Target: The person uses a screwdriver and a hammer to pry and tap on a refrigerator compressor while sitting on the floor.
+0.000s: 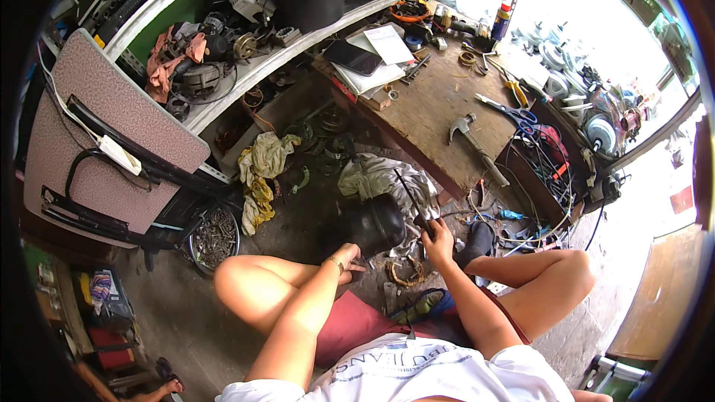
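A long thin dark tool [408, 195], like a screwdriver or a file, slants up and away from my right hand [439, 240], whose fingers are wrapped round its thicker end. Its tip points toward a crumpled grey-white cloth [372, 176] on the floor. Between my legs lies a rounded black cylinder-like body [372, 225], on its side by the cloth. My left hand [345, 259], with a band at the wrist, is low beside its near end. The fingers there look loosely stretched; whether they touch the cylinder I cannot tell. A ring of brown wire [406, 274] lies below the right hand.
A low wooden table [424, 126] ahead carries a hammer [477, 145], blue-handled scissors [514, 113], a phone [351, 57] and papers. Cables and tools fill a box [547, 171] at right. A basin of metal parts [214, 238], yellowish rags [261, 171] and an upturned chair [112, 126] are left.
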`<state>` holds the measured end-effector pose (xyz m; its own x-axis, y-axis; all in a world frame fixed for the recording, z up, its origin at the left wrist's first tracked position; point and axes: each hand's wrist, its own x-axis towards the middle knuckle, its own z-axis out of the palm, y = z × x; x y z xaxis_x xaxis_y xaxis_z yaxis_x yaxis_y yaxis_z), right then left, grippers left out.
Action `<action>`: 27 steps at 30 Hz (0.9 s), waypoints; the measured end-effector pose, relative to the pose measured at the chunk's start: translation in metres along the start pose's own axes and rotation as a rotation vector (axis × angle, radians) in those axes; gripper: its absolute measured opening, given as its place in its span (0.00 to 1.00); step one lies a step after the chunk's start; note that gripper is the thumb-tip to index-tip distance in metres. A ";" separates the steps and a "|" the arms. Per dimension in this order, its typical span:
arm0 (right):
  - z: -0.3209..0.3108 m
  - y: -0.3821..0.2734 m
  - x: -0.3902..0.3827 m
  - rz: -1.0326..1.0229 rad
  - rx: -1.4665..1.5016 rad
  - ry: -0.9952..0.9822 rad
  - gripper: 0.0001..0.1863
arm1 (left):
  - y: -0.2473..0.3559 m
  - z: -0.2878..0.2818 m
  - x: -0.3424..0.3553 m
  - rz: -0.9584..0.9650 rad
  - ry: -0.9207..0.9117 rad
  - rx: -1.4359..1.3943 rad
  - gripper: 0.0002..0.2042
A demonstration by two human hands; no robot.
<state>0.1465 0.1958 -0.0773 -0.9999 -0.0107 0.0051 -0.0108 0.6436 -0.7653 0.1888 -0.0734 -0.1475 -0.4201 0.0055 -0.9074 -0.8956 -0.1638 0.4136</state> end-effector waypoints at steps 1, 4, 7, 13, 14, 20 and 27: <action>-0.002 -0.002 -0.004 0.043 -0.031 -0.028 0.17 | 0.004 0.004 -0.012 0.033 -0.048 0.087 0.11; 0.010 0.005 -0.011 0.039 -0.207 -0.091 0.29 | 0.040 0.014 -0.067 0.062 -0.190 0.403 0.10; 0.032 -0.027 -0.018 0.021 -0.192 -0.162 0.32 | 0.065 -0.031 -0.012 -0.419 -0.140 0.587 0.15; 0.055 -0.015 -0.018 0.091 -0.200 -0.197 0.36 | 0.163 -0.065 0.018 0.179 0.314 0.735 0.14; 0.056 -0.014 -0.016 0.100 -0.199 -0.203 0.36 | 0.179 -0.065 0.025 0.269 0.441 0.732 0.13; 0.064 0.001 -0.010 0.140 -0.242 -0.239 0.35 | 0.241 -0.043 0.075 0.499 0.789 0.747 0.14; 0.064 0.008 -0.007 0.122 -0.251 -0.261 0.33 | 0.286 -0.003 0.135 0.409 0.763 0.796 0.24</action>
<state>0.1540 0.1522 -0.1246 -0.9594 -0.0964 -0.2650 0.0746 0.8194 -0.5684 -0.1236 -0.1224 -0.1516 -0.7431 -0.5411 -0.3937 -0.6669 0.6477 0.3684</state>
